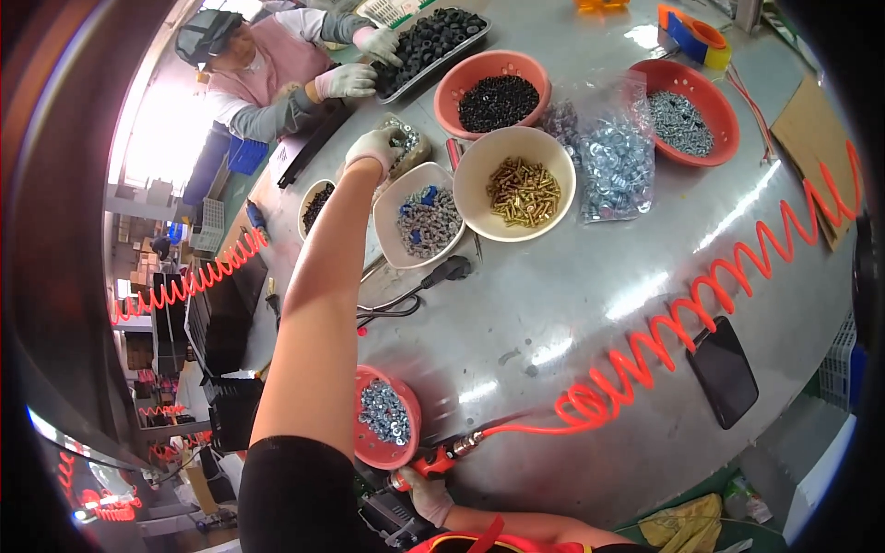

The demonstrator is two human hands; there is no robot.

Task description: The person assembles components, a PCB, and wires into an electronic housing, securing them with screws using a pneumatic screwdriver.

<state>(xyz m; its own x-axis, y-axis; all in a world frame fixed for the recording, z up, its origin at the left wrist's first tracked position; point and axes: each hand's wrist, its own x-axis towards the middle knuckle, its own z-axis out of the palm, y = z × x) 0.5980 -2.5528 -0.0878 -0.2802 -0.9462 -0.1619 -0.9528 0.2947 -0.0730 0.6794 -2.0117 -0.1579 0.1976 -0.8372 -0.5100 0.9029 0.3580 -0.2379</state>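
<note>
My left arm is stretched far across the metal table. The gloved left hand (373, 149) reaches into a clear plastic bag (412, 158) of small shiny metal parts. Its fingers are bunched together, and what they pinch is hidden. Close to my body, my gloved right hand (430, 499) is wrapped round a red air screwdriver (428, 465). A coiled red air hose (590, 405) runs from the tool to the right. Touching distance from the tool stands a pink bowl (414, 415) of small metal pieces, partly behind my left arm.
Beyond the bag a co-worker (277, 69) has gloved hands at a tray of black parts (433, 41). Around lie a white bowl of grey parts (387, 235), a cream bowl of brass screws (472, 217), pink bowls (447, 101), a bagged hardware pack (616, 166), a phone (725, 373) and a black plug (452, 268).
</note>
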